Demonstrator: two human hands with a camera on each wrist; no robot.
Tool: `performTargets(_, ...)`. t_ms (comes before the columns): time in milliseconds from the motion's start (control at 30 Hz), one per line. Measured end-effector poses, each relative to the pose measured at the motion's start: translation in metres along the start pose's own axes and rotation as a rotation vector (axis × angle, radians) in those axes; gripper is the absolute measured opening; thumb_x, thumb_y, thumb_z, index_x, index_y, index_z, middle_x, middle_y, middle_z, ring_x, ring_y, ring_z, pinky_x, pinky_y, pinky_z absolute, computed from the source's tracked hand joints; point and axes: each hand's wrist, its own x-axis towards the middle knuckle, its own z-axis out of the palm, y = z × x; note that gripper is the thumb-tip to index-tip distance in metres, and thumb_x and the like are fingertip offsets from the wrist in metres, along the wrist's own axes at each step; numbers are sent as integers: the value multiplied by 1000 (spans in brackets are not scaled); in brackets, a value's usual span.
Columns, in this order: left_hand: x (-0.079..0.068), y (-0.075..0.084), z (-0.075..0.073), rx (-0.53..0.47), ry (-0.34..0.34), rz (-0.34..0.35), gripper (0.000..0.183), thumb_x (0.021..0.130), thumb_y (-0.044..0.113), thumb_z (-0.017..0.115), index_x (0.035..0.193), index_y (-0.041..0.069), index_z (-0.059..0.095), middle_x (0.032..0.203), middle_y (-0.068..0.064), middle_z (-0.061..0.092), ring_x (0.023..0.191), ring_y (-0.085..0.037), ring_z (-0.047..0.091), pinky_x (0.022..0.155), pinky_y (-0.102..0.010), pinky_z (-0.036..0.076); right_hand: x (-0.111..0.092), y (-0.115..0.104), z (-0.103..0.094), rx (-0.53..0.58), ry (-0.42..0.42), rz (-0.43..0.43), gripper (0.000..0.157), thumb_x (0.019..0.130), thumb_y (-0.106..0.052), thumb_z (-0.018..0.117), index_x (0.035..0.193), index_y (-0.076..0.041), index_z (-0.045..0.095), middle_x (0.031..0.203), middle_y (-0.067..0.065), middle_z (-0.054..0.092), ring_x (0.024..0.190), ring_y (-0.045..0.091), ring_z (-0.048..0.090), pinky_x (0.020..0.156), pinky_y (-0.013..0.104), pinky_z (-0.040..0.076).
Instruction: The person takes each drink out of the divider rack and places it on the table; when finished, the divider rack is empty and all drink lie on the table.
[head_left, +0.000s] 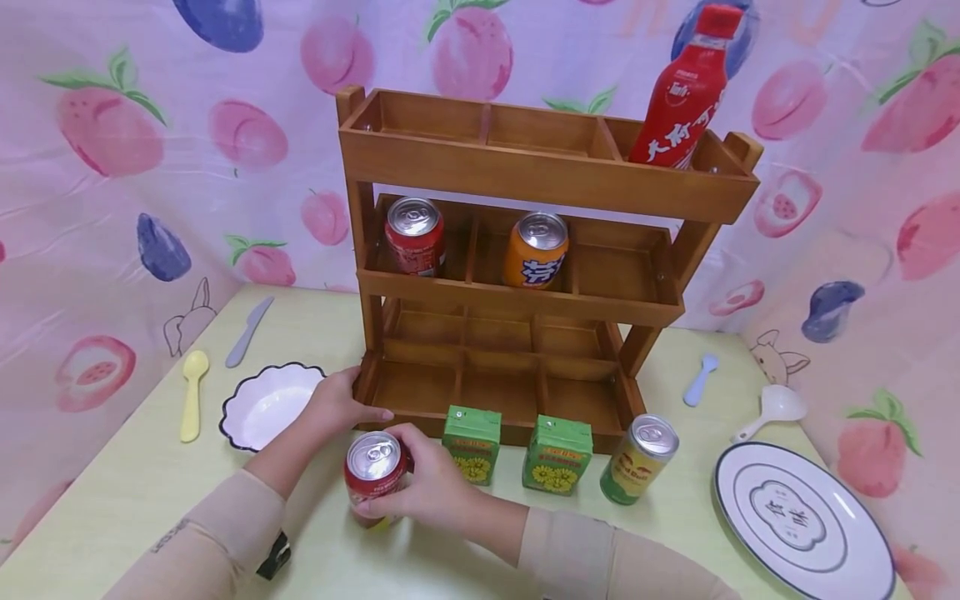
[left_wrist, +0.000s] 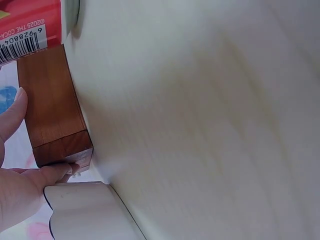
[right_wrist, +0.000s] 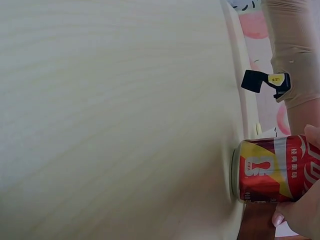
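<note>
With my right hand I grip a red cola can, thumb on the near side and fingers round the far side. In the right wrist view the can stands with its base at the tabletop. My left hand holds the lower left corner of the three-tier wooden shelf, its thumb along the inner side of the front. From the left wrist, fingertips show against the end of the wooden beam. Two green drink cartons and a gold-green can stand before the shelf.
A red can and an orange can occupy the middle tier; a red bottle leans in the top one. Left lie a scalloped bowl, yellow spoon and knife. Right are an oval plate and white ladle.
</note>
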Motion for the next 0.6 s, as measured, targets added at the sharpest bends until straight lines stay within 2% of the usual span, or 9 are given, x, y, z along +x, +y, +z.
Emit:
performTargets(67, 0, 0, 0, 2, 1, 5, 92, 66, 31, 79, 132, -11, 31, 128, -30, 40, 117, -43, 37, 94, -52, 33, 0, 0, -1, -21, -7, -14, 68, 59, -22, 85, 115, -20, 47, 104, -11, 57, 97, 5, 54, 87, 23, 42)
performTargets(167, -1, -1, 0, 14, 8, 30, 91, 66, 30, 80, 131, -12, 32, 126, -30, 42, 116, -43, 39, 94, -51, 33, -4, -9, -7, -179, -31, -65, 83, 60, -37, 82, 128, -17, 39, 119, -9, 50, 109, 6, 47, 92, 28, 39)
performTargets(233, -1, -1, 0, 21, 14, 47, 90, 66, 31, 79, 130, -12, 34, 124, -30, 44, 114, -42, 41, 94, -50, 35, -9, -26, -16, -303, -30, -103, 94, 60, -48, 78, 136, -20, 31, 130, -9, 41, 117, 7, 40, 94, 33, 38)
performTargets(300, -1, -1, 0, 23, 10, 47, 89, 66, 32, 79, 129, -12, 35, 123, -30, 45, 112, -42, 43, 93, -50, 35, -13, -51, -32, -396, 5, -183, 98, 61, -53, 75, 139, -21, 25, 137, -9, 33, 123, 8, 33, 96, 35, 35)
performTargets(333, -1, -1, 0, 21, 7, 43, 89, 65, 33, 80, 129, -11, 35, 122, -29, 46, 111, -42, 44, 93, -50, 36, -14, -66, -43, -420, 36, -231, 97, 62, -53, 74, 139, -21, 26, 138, -10, 32, 124, 7, 31, 97, 35, 35)
performTargets(400, -2, 1, 0, 14, 2, 24, 90, 65, 34, 79, 129, -11, 35, 123, -29, 45, 112, -42, 43, 93, -51, 35, -18, -102, -68, -412, 128, -295, 89, 67, -44, 75, 139, -19, 28, 138, -9, 32, 125, 9, 31, 98, 34, 34)
performTargets(467, -1, 2, -1, 12, -4, 6, 91, 65, 33, 79, 131, -10, 34, 125, -29, 44, 114, -42, 41, 94, -51, 34, -15, -123, -99, -445, 252, -445, 82, 70, -34, 76, 136, -12, 33, 137, -5, 36, 124, 11, 33, 99, 30, 33)
performTargets(533, -1, 2, -1, 12, -10, -5, 93, 65, 34, 80, 132, -10, 32, 127, -29, 42, 116, -42, 39, 95, -51, 33, -9, -134, -131, -524, 382, -558, 77, 70, -27, 77, 132, -6, 38, 133, 1, 42, 122, 15, 38, 98, 31, 34)
performTargets(600, 0, 2, -1, 14, -16, -13, 95, 65, 34, 80, 133, -10, 30, 129, -29, 39, 117, -42, 37, 96, -51, 32, 1, -130, -160, -633, 510, -626, 74, 68, -25, 78, 128, -1, 41, 127, 7, 47, 117, 19, 43, 96, 33, 37)
